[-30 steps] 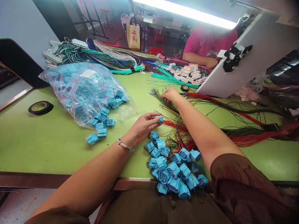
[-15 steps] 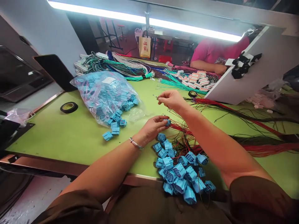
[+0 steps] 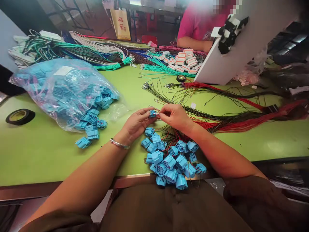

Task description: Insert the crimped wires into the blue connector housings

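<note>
My left hand [image 3: 136, 124] pinches a small blue connector [image 3: 152, 113] above the green table [image 3: 48, 154]. My right hand [image 3: 175, 116] holds a thin wire end right against that connector's side. Just below the hands lies a heap of blue connectors [image 3: 170, 161] with red and black wires attached, reaching the table's front edge. Bundles of black wires [image 3: 169, 93] and red wires [image 3: 241, 124] stretch off to the right behind my right hand.
A clear bag of blue connectors [image 3: 62, 93] lies at the left, several spilled beside it. A black tape roll [image 3: 19, 116] sits far left. Green and white wire bundles [image 3: 96, 54] lie at the back. A person in pink [image 3: 200, 27] works opposite, beside a white board [image 3: 241, 45].
My right hand came back from the black wire bundle with a wire end and met the connector in my left hand. The camera view dropped and shifted.
</note>
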Tool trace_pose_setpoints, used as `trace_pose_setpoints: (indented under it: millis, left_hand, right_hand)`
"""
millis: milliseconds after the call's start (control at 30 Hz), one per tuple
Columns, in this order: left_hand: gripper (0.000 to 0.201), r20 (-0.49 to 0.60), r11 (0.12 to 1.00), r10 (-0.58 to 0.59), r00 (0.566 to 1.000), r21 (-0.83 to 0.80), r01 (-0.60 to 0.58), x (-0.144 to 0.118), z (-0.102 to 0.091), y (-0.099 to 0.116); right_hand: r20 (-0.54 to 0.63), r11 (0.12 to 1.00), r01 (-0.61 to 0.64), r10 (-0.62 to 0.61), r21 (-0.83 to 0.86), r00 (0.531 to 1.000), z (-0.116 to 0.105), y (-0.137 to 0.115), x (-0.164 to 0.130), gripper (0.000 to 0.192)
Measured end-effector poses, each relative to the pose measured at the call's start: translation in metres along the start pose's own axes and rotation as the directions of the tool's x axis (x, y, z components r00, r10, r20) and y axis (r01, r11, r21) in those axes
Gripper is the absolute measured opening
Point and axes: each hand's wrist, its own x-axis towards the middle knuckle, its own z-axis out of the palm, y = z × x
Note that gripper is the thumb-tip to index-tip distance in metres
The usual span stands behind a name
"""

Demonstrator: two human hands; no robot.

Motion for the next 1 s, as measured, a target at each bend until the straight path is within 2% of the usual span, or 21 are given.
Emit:
trace_pose_setpoints:
  millis: [233,367,567,633,700,800,867,933,1000]
  left_hand:
    - [0.019,-0.006,1.0,-0.005,1.0,0.029,0.005,0.0,0.001,0.0]
    - [0.02,-0.003,0.998,0.007,1.0,0.058,-0.007,0.0,-0.002,0.0]
    - [0.03,-0.006,0.98,0.074,0.997,0.187,-0.072,-0.006,0.003,-0.001]
    - [0.032,-0.015,0.972,0.087,0.996,0.222,-0.081,-0.007,0.006,-0.002]
    - [0.032,-0.023,0.972,0.086,0.996,0.221,-0.079,-0.007,0.006,-0.002]
    - [0.031,-0.032,0.982,0.077,0.997,0.175,-0.07,-0.006,0.004,-0.001]
    - [0.03,-0.023,0.986,0.078,0.997,0.152,-0.074,-0.006,0.002,-0.001]
    - [0.03,-0.007,0.986,0.071,0.997,0.15,-0.069,-0.006,0.001,-0.001]
    - [0.031,0.007,0.986,0.064,0.998,0.156,-0.064,-0.006,0.001,-0.002]
  right_hand:
    - [0.034,0.961,0.132,-0.128,-0.244,0.991,0.003,0.002,-0.003,0.018]
    - [0.072,0.938,0.143,-0.127,-0.315,0.989,0.002,0.001,-0.004,0.02]
    - [0.201,0.852,0.211,-0.128,-0.479,0.971,0.0,-0.008,-0.006,0.021]
    - [0.227,0.853,0.22,-0.123,-0.473,0.966,0.002,-0.009,-0.006,0.019]
    - [0.211,0.893,0.189,-0.109,-0.408,0.971,0.004,-0.008,-0.006,0.019]
    - [0.127,0.977,0.08,-0.056,-0.198,0.99,0.005,-0.004,-0.005,0.017]
    - [0.097,0.997,0.022,-0.015,-0.071,0.995,0.003,-0.002,-0.005,0.012]
    - [0.085,0.999,0.005,0.0,-0.052,0.996,0.0,-0.001,-0.006,0.01]
    - [0.074,0.993,0.029,-0.02,-0.114,0.997,0.0,-0.002,-0.006,0.011]
